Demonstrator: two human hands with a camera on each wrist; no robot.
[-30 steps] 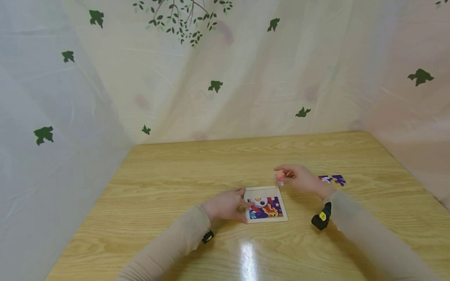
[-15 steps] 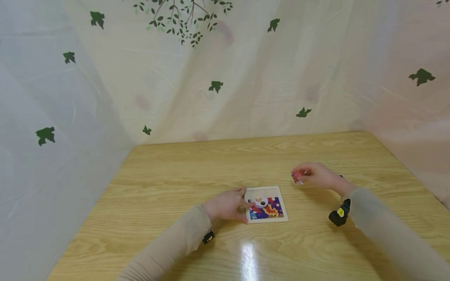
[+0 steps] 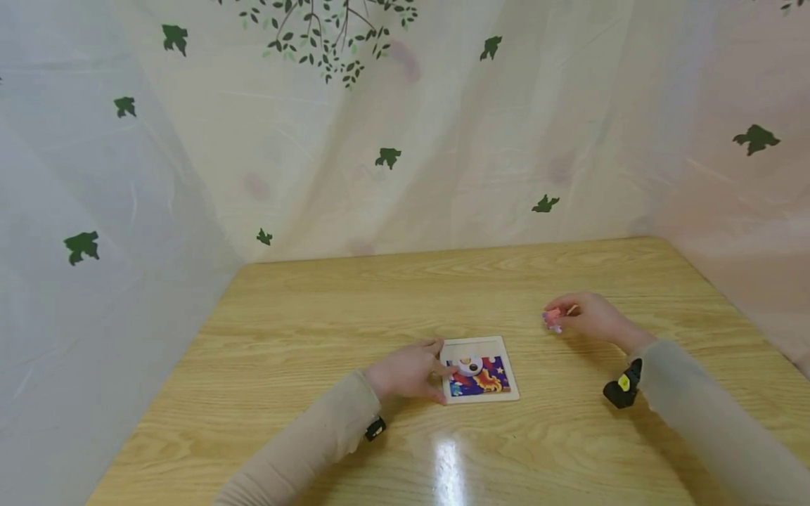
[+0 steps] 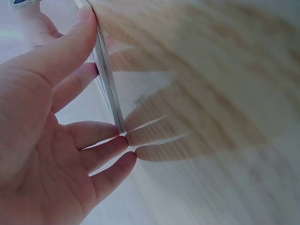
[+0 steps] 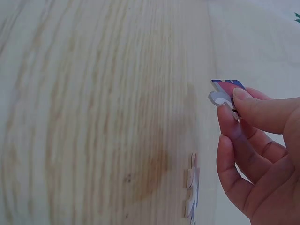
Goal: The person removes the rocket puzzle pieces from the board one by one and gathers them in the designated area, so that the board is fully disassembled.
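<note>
My left hand (image 3: 408, 370) rests against the left side of a small framed jigsaw puzzle (image 3: 477, 348) lying on the table. Its index finger reaches over the picture; the thumb is by the near corner. In the left wrist view, extended fingertips touch the frame's edge (image 4: 108, 89) and the tabletop. Part of the picture is laid in, purple and orange, while a pale strip shows at the far end. Right of the frame, my right hand (image 3: 595, 320) pinches a puzzle piece (image 3: 552, 319) above the table. Thumb and fingers grip this piece (image 5: 226, 90), partly covering it.
Loose puzzle pieces (image 5: 192, 190) lie on the table below the right hand in the right wrist view; the hand and forearm hide them in the head view. A printed curtain (image 3: 443, 140) hangs behind the wooden table (image 3: 316, 302).
My right hand has moved right, away from the frame, carrying the puzzle piece and turning it somewhat. The loose pieces have passed out of sight behind that arm. My left hand stays put.
</note>
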